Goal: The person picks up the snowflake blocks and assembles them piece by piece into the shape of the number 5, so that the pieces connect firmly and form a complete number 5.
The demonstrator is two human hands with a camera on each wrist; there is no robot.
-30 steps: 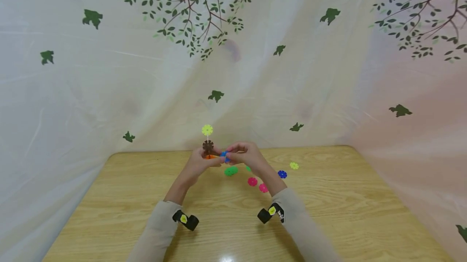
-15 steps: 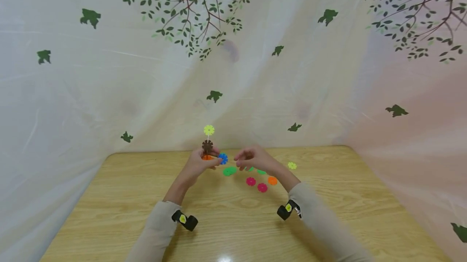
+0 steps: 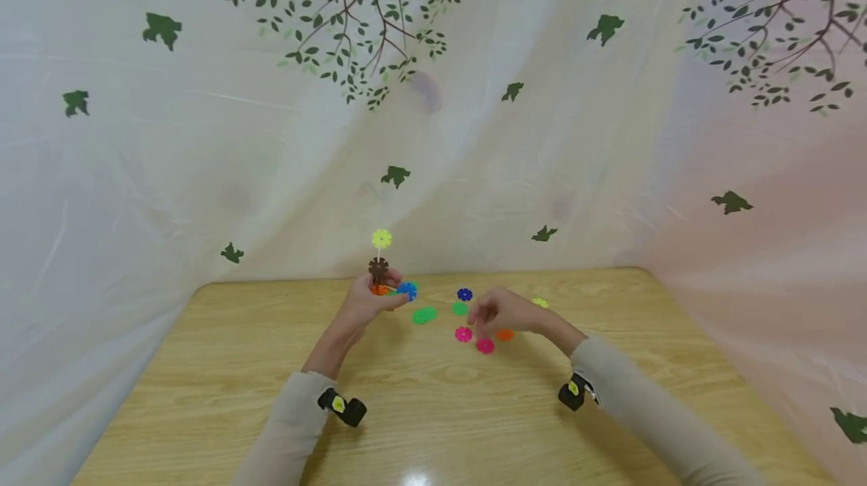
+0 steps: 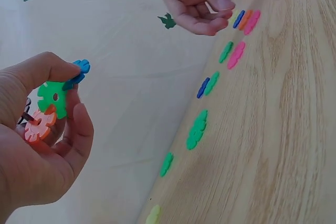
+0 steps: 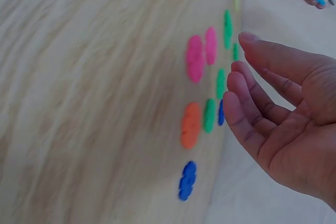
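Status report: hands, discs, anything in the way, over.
Left hand grips joined discs. Right hand empty, off the table. Loose discs scattered nearby; no obstruction apparent.

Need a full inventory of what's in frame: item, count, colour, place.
Table: 1, light wood, below the hands
Backdrop: 1, pale with branches and green leaves, behind table
Pink discs: 2, pink, on table
Green discs: at least 4 (possible overlap), green, on table
Blue discs: 2, dark blue, on table
Orange disc: 1, orange, on table
Yellow discs: 2, yellow, on table
Disc assembly: 1, multicoloured, held above table
Wrist cameras: 2, black, at cuffs
Sleeves: 2, beige, on arms
Left hand: 1, bare, holding assembly
Right hand: 1, bare, near loose discs
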